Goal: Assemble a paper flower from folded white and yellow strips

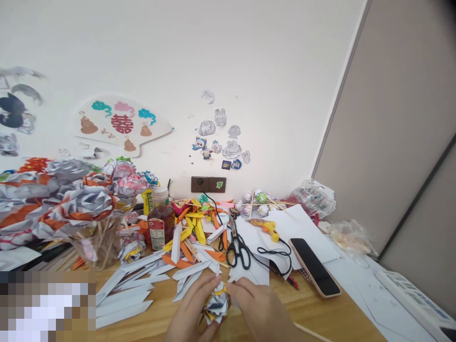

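Low in the middle of the head view is a small folded paper flower (217,308), white with yellow and dark bits. My left hand (194,308) wraps round its left side and underside, fingers closed on it. At the flower's upper right, my right hand (261,306) has its fingertips pinched together on the paper, with a sliver of white paper showing beside them. Black-handled scissors (238,254) lie just beyond my hands. Folded white paper strips (124,297) spread over the wooden table (156,323) to the left, and orange and yellow strips (192,232) are heaped behind.
Large paper flowers (81,204) fill a clear container at left. A bottle of brown liquid (161,223) stands near the wall. A yellow glue gun (269,229) with a black cord lies on white sheets (295,221). Rightward are a phone (315,268) and a wooden stick (311,331).
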A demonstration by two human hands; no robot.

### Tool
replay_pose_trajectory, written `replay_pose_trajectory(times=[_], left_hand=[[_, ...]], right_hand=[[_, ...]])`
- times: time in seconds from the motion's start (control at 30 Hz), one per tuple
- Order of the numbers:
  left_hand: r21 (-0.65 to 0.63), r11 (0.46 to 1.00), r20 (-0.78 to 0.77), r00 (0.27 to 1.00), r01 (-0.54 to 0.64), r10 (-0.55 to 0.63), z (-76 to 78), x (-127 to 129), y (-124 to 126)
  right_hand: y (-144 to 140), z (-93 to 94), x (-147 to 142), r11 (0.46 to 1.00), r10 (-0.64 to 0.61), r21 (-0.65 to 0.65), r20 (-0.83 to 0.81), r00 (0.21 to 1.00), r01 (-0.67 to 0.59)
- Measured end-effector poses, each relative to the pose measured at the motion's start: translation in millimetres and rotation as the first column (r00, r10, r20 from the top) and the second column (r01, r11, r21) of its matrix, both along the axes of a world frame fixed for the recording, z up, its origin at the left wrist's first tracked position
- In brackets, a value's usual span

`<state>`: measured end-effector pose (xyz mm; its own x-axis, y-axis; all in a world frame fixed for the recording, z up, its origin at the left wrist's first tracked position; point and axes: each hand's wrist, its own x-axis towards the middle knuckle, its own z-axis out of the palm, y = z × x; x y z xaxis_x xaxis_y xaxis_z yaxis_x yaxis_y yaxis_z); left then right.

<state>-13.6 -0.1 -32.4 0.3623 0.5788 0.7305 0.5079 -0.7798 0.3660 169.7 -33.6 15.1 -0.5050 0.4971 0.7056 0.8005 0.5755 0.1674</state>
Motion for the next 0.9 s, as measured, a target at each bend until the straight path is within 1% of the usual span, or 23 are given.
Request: replay_pose_trajectory(times=[0.1,0.2,0.27,0.47,0.57,0.63,0.7,0.8,0.9], left_hand=[[-0.003,1.000,0.009,1.000,-0.009,0.009,-0.8,1,1],[0.008,1.000,0.003,1.000,-0.013,0.013,-1.5,1,2],[0.013,1.000,-0.016,1.000,-0.014,0.015,-1.3,0,3],[0.038,0.999,-0.036,0.999,-0.008,0.009,0.1,1,4],[0.042,0.999,-0.037,0.999,-0.012,0.013,0.0,0,3],[0.044,0.999,-0.044,0.999,-0.001,0.003,0.1,-1,2],[0.046,0.999,-0.057,0.998,0.008,-0.005,0.3,-1,1],[0.043,0.999,-0.061,0.998,0.003,0.000,0.7,-1,1],[0.036,0.999,-0.053,0.999,0.008,-0.006,0.5,0,2]], right_hand=[[1,-1.8,0,0.997,-0.008,-0.078,-0.040,0.999,0.005],[-1,1.3,-1,0.994,-0.046,-0.098,-0.049,0.998,0.041],[-3,4.9,-1,0.994,-0.069,-0.086,-0.076,0.995,0.062],[-6,9.0,-3,0.997,-0.077,-0.013,-0.120,0.990,0.076],[-5,8.1,-4,0.994,-0.071,0.085,-0.056,0.996,0.075],[-5,8.6,-4,0.986,-0.054,0.155,-0.005,0.999,0.054],[-5,10.1,-3,0.980,-0.037,0.198,0.023,0.999,0.032],[-6,11.8,-1,0.974,-0.028,0.227,0.044,0.999,0.018],[-5,8.7,1,0.973,-0.017,0.231,0.042,0.999,0.007]])
